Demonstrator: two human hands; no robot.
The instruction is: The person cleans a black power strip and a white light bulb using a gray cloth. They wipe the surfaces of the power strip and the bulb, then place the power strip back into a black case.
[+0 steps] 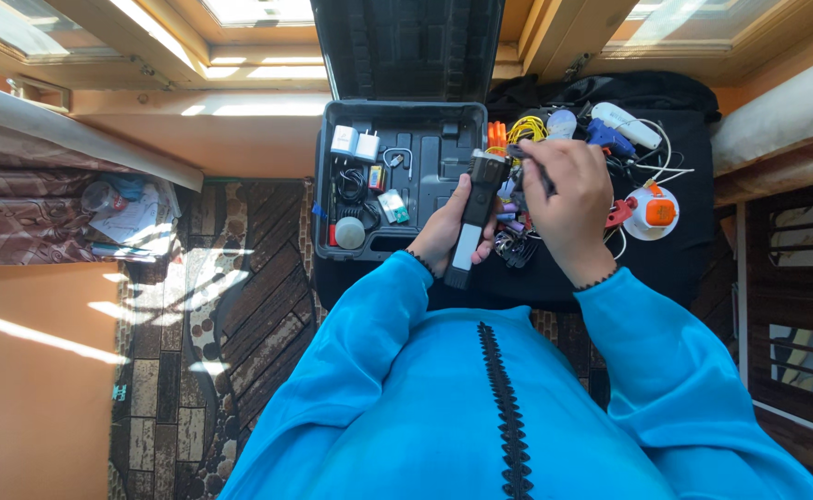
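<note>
An open black tool case (444, 139) holding chargers sits beside a tangle of wires (527, 130) and an orange-white device (655, 211). The left hand (444, 236) is wrapped around a black-and-silver flashlight (474, 218), upright over the table; the right hand (569, 199) pinches a thin dark tool (529, 159) at its head.

Right hand (569, 204) hides its thin tool's (529, 162) handle.

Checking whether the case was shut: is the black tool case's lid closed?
No, the black tool case lies open, its lid raised and chargers showing inside.
</note>
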